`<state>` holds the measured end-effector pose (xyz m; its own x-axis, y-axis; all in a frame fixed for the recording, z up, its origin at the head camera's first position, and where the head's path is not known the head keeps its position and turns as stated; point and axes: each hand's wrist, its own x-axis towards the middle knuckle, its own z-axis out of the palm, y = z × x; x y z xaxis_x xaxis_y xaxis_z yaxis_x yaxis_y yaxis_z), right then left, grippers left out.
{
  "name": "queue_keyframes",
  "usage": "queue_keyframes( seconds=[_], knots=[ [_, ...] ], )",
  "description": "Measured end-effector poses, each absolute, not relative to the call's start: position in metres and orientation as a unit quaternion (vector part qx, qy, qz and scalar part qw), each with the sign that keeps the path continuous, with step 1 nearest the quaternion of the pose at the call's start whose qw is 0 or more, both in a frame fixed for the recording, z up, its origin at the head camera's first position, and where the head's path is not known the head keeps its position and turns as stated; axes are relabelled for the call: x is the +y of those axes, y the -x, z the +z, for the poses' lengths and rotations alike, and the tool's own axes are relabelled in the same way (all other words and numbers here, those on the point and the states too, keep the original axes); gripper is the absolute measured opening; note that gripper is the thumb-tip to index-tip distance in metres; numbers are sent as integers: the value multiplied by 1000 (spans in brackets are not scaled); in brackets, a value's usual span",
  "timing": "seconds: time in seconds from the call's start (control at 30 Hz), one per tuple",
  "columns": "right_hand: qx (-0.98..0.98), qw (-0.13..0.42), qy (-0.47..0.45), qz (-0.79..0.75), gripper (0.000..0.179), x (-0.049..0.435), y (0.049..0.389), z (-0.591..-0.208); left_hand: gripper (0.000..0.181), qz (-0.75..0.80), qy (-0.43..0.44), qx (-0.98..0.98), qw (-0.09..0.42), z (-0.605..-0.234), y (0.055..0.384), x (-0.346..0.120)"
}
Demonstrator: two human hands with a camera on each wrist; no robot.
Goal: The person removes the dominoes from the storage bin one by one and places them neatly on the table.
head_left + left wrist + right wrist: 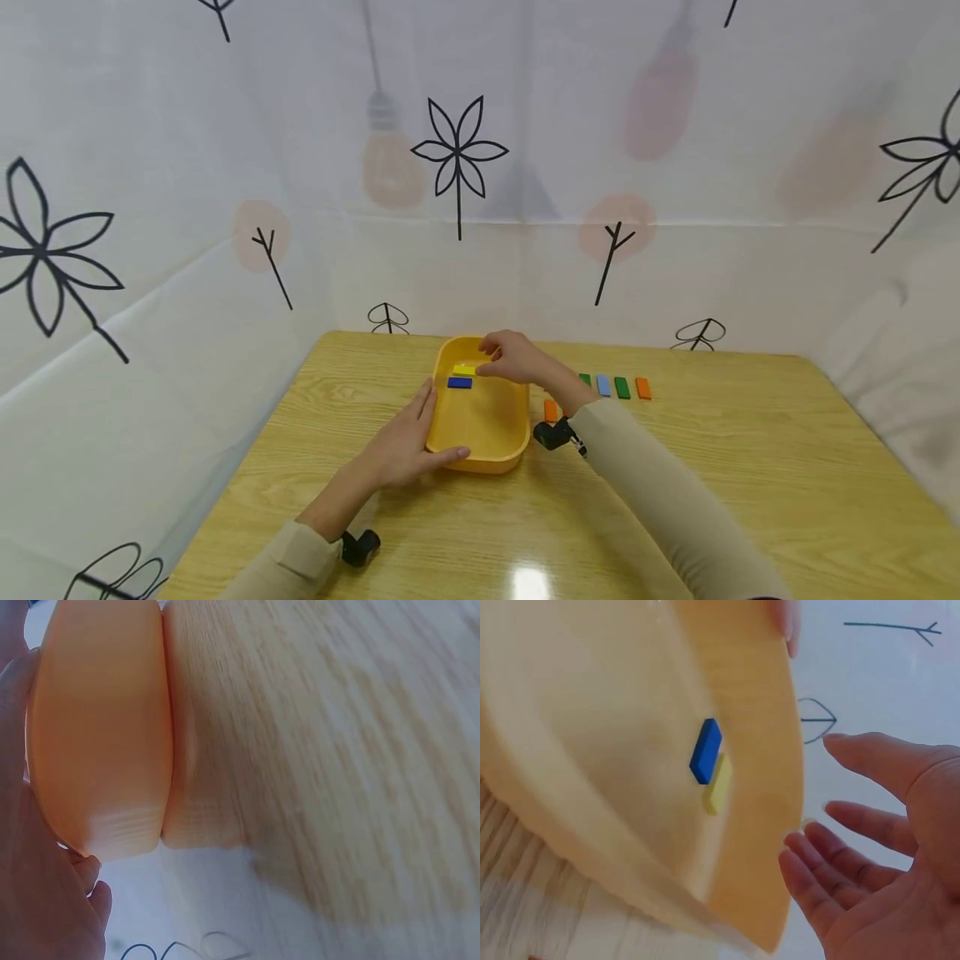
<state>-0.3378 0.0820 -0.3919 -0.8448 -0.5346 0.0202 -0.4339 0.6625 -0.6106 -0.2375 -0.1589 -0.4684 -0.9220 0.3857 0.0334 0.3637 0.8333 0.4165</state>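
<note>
A yellow plastic tray [483,427] sits on the table in front of me. Inside, toward its far end, a blue tile [460,383] and a yellow tile [463,370] lie side by side. My left hand [397,446] rests against the tray's left side, fingers stretched along the outer wall, with the thumb reaching across the near rim. Over the far right part of the tray hovers my right hand [515,358]. Its fingers [847,862] are loosely bent and apart from the thumb, holding nothing, close to the yellow tile in the head view.
Right of the tray, several tiles lie on the wooden table [720,467]: an orange tile [643,388], a green tile [622,388], a light blue tile [603,386] and others partly behind my right forearm. A white patterned cloth [525,275] hangs behind the table.
</note>
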Motion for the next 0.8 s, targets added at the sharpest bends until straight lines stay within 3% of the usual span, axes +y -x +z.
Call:
queue_keyframes(
  seconds=[0.5,0.8],
  knots=[
    [918,166,189,-306,63,48,363,-424,121,204,-201,958,19,-471,238,-159],
    [925,191,177,-278,53,44,362,-429,122,194,-198,961,19,-470,238,-159]
  ],
)
